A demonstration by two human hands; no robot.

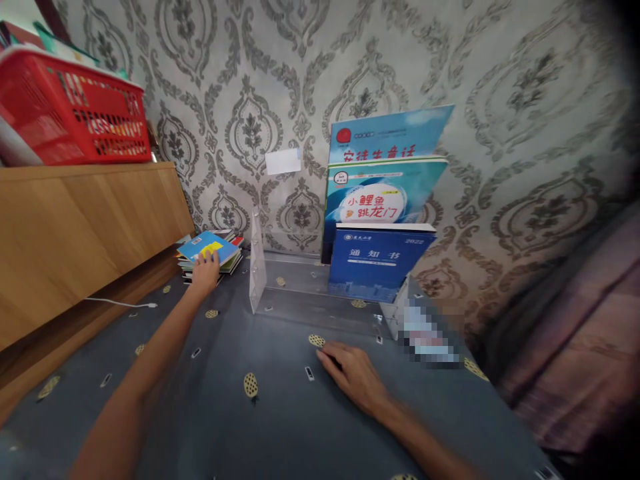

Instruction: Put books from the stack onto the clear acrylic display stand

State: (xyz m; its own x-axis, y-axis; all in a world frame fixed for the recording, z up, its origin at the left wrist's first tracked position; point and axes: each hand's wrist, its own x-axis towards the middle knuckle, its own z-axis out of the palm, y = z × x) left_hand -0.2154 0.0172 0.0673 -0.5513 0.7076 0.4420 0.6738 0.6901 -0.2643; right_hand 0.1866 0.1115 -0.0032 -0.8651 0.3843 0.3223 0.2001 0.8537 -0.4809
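On the far left, my left hand grips the near edge of a blue book with a yellow patch. Its fingers lie over the cover and the thumb is hidden. That book tops a stack of books. My right hand rests on the dark cloth, fingers loosely curved and apart from the thumb, holding nothing. Beyond it stands a clear stepped rack. In the rack's right part, a dark blue booklet, a teal book and a light blue book stand upright one behind another.
A red basket sits on the wooden cabinet at left, with a white cable below. The patterned cloth covers the surface. A blurred item lies right of the rack, and pinkish fabric hangs at far right.
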